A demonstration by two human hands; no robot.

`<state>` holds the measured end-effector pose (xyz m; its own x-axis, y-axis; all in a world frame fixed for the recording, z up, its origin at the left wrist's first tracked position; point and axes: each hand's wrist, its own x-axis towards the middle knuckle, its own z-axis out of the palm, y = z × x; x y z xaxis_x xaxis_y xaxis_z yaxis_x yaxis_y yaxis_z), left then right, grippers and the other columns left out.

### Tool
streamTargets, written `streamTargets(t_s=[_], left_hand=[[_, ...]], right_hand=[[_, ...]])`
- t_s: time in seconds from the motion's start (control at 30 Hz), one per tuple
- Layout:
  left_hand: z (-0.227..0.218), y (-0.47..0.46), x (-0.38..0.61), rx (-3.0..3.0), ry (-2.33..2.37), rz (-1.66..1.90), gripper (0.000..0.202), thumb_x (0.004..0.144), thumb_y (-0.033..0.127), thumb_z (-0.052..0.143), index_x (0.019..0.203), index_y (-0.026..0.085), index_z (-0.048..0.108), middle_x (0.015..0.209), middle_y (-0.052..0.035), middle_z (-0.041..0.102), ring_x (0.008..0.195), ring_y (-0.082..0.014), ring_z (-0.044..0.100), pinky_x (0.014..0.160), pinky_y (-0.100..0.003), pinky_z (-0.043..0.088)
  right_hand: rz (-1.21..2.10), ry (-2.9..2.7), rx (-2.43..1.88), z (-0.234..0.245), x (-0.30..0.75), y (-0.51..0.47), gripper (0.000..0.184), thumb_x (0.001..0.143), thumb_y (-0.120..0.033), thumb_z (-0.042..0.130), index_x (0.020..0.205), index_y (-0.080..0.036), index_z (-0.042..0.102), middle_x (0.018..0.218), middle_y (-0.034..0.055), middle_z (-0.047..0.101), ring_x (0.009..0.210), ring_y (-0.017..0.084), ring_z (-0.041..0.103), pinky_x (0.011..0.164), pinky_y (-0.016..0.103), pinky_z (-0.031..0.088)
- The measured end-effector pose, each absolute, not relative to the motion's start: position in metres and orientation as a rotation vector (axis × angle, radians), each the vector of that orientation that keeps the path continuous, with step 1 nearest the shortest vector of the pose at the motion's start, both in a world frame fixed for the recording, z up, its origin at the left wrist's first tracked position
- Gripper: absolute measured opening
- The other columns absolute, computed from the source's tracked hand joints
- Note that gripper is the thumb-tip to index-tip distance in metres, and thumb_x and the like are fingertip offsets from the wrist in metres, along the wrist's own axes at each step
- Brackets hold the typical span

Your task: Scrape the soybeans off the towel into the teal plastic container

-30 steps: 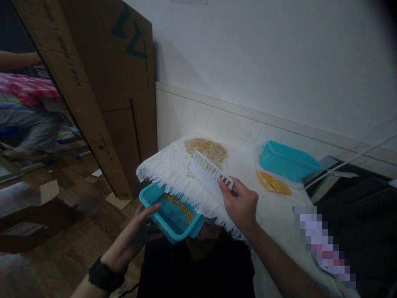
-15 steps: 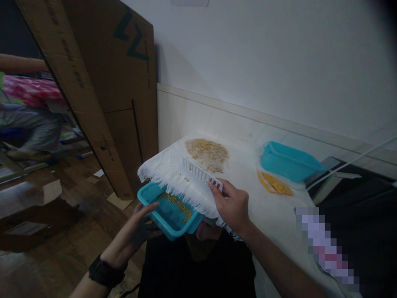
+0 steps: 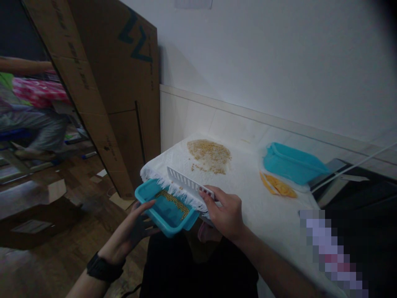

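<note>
My left hand grips the near left side of a blue plastic tray, thumb over the rim. The tray is held just below the fringed edge of a white tablecloth. Inside it lies a band of soybeans. My right hand pinches one end of a white slotted plastic strip, which stands on its long edge at the cloth's border, beside the tray. Farther back on the cloth, more soybeans are spread in a loose patch, with a few strays in front.
At the right back of the table stands another blue container, with a crumpled yellow item in front. A tall cardboard box rises at the left. Beyond it, part of a seated person shows. A white wall closes the back.
My right hand has drawn the slotted strip toward me and left, from on the cloth to its fringed edge over the tray's side. My left hand keeps its grip on the tray.
</note>
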<state>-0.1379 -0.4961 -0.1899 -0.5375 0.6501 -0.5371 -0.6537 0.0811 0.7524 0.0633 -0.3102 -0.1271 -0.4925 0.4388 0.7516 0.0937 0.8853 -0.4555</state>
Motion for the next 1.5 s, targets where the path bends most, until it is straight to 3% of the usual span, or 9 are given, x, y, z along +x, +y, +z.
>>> streamTargets(t_s=[0.1,0.27,0.4,0.7,1.03,1.2,1.5], left_hand=[[-0.192,-0.496,-0.138,0.009,1.354,1.652,0.058,0.094,0.037,0.090,0.144,0.027,0.062,0.135,-0.0187,0.084,0.104,-0.0368,0.087,0.088,-0.054,0.072],[-0.192,-0.494,-0.136,0.010,1.345,1.644,0.063,0.095,0.036,0.089,0.151,0.028,0.062,0.130,-0.0172,0.085,0.102,-0.0353,0.087,0.088,-0.053,0.072],[-0.191,-0.494,-0.134,-0.017,1.347,1.628,0.071,0.095,0.037,0.089,0.158,0.027,0.056,0.122,-0.0172,0.086,0.094,-0.0340,0.087,0.083,-0.050,0.071],[-0.187,-0.492,-0.132,-0.058,1.355,1.625,0.077,0.098,0.034,0.086,0.165,0.027,0.050,0.131,-0.0198,0.084,0.091,-0.0326,0.086,0.083,-0.050,0.071],[-0.192,-0.495,-0.136,-0.016,1.358,1.624,0.067,0.097,0.037,0.087,0.157,0.028,0.057,0.144,-0.0192,0.080,0.096,-0.0318,0.086,0.082,-0.049,0.072],[-0.195,-0.497,-0.140,0.005,1.334,1.637,0.062,0.095,0.036,0.089,0.150,0.028,0.061,0.135,-0.0176,0.084,0.099,-0.0338,0.086,0.088,-0.054,0.073],[-0.196,-0.498,-0.147,-0.003,1.358,1.652,0.058,0.096,0.038,0.088,0.148,0.028,0.064,0.136,-0.0160,0.082,0.097,-0.0304,0.084,0.084,-0.049,0.072]], right_hand=[[0.494,-2.041,-0.391,-0.126,0.064,-0.311,0.025,0.107,-0.037,0.069,0.099,-0.025,0.090,0.073,0.0023,0.085,0.055,0.017,0.077,0.057,0.022,0.062],[0.408,-1.929,-0.597,-0.124,0.059,-0.275,0.030,0.104,-0.044,0.069,0.105,-0.022,0.089,0.086,0.0086,0.089,0.071,0.024,0.084,0.066,0.029,0.065],[0.365,-1.931,-0.727,-0.124,0.051,-0.244,0.031,0.103,-0.045,0.067,0.105,-0.021,0.087,0.083,0.0093,0.087,0.071,0.025,0.083,0.067,0.030,0.063],[0.385,-1.977,-0.724,-0.126,0.046,-0.245,0.030,0.103,-0.044,0.067,0.100,-0.020,0.085,0.081,0.0097,0.087,0.069,0.026,0.082,0.063,0.029,0.058],[0.406,-1.995,-0.710,-0.127,0.042,-0.242,0.026,0.103,-0.039,0.068,0.101,-0.021,0.086,0.084,0.0090,0.087,0.072,0.026,0.083,0.067,0.029,0.060],[0.419,-2.033,-0.659,-0.125,0.039,-0.245,0.023,0.103,-0.037,0.069,0.100,-0.022,0.085,0.083,0.0077,0.087,0.072,0.025,0.084,0.067,0.029,0.059],[0.498,-2.027,-0.580,-0.130,0.040,-0.259,0.024,0.104,-0.036,0.067,0.103,-0.022,0.087,0.086,0.0072,0.088,0.073,0.024,0.084,0.069,0.028,0.063]])
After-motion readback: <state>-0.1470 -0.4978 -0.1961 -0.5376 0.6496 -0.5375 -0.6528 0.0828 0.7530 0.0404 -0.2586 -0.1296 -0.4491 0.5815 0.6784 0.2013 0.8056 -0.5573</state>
